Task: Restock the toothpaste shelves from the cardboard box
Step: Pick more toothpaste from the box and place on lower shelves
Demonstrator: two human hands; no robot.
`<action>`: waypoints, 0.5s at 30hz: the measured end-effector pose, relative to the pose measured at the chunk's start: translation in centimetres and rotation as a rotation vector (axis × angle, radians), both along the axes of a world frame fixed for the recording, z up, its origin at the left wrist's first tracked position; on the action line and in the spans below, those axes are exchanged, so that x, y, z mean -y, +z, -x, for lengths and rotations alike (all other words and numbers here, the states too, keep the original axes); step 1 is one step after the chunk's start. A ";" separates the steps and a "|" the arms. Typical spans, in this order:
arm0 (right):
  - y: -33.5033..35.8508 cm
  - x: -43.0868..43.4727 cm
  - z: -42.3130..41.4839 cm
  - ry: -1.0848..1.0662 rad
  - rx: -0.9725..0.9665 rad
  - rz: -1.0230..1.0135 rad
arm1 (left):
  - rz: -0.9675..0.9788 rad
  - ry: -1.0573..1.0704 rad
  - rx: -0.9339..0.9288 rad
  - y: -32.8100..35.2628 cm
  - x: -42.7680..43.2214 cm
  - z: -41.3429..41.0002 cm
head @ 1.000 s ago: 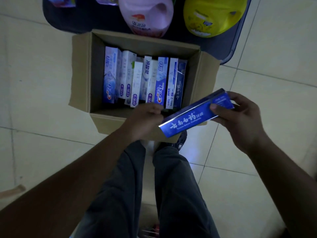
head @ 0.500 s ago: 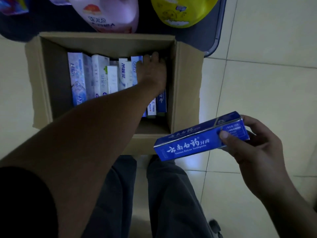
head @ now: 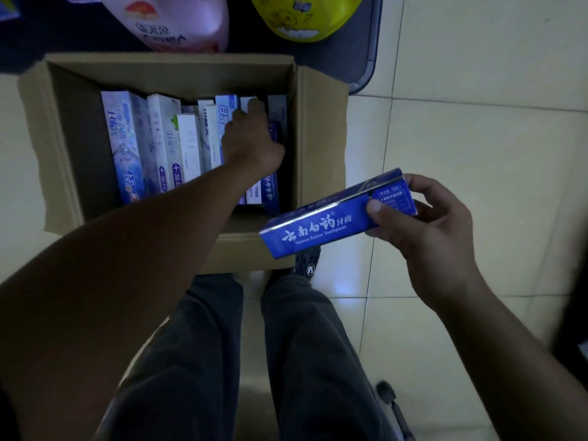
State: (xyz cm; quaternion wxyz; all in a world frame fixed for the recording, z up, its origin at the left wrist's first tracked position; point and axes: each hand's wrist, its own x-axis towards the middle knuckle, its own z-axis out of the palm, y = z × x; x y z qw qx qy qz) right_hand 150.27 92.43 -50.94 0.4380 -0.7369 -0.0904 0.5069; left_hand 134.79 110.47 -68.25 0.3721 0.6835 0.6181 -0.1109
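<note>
Left hand down in the cardboard box, fingers over the far ends of the rightmost cartons, which run lengthwise away from me, grip unclear; right hand, outside to its right, pinches a blue toothpaste carton by its end.

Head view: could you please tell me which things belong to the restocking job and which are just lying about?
Job: cardboard box, boxed toothpastes inside, blue toothpaste carton in right hand, left hand reaching in.
Lying about: pink jug, yellow container, dark tray.

"Yunnan Baiyao Toothpaste" and 云南白药牙膏 on blue toothpaste carton
</note>
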 end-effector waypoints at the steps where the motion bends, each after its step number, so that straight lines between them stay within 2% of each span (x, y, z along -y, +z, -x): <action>1: 0.4 -0.3 0.1 0.007 0.007 -0.001 | 0.010 0.077 0.077 0.8 0.1 0.8; 5: 3.4 -1.5 0.9 0.007 0.007 -0.026 | -0.001 0.370 0.361 6.8 1.2 5.6; 9: 8.8 -3.1 2.4 -0.019 -0.004 -0.083 | 0.054 0.692 0.631 16.4 1.4 11.7; 11: 12.5 -4.0 3.2 -0.027 -0.010 -0.121 | 0.052 0.758 0.701 22.3 0.9 14.6; 15: 21.3 -6.4 5.1 -0.073 -0.035 -0.228 | 0.006 0.763 0.861 34.9 -0.6 19.1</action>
